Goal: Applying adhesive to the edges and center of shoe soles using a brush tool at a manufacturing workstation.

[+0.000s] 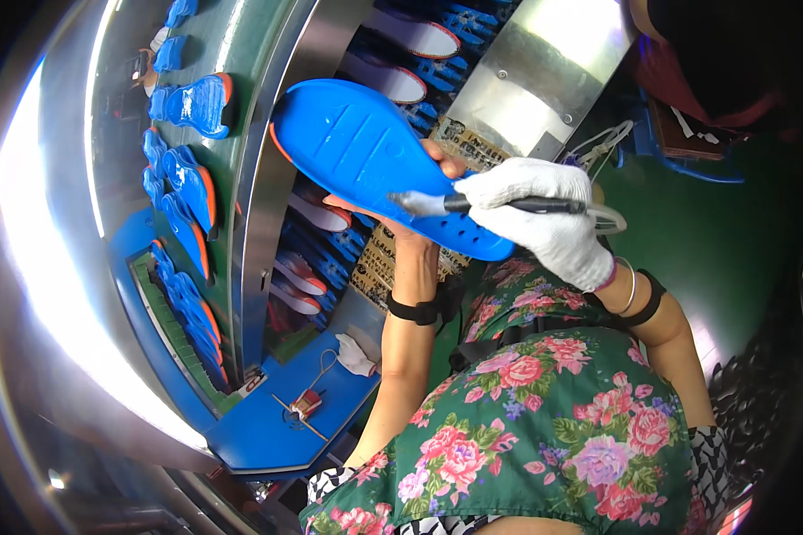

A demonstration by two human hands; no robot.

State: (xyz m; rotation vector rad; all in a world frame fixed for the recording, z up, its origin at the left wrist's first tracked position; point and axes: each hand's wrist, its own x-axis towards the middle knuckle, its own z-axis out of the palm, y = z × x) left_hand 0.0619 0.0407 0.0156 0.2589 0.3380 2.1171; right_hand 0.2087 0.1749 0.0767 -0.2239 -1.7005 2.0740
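at the left, blue soles with orange edges lie on a green belt; some shine as if wet, but whether they are finished, i cannot tell. below, a blue surface carries a small red thing and a white cloth. in the middle, the held sole is up in the air, tilted, on the bare left hand, half open and curled around its edges from beneath. the brush touches its face, so i judge this piece is in progress; how much is left, i cannot tell. behind, a tan board bears dark rows like letters, too small to read surely. at the right, the gloved right hand is closed around the brush handle.
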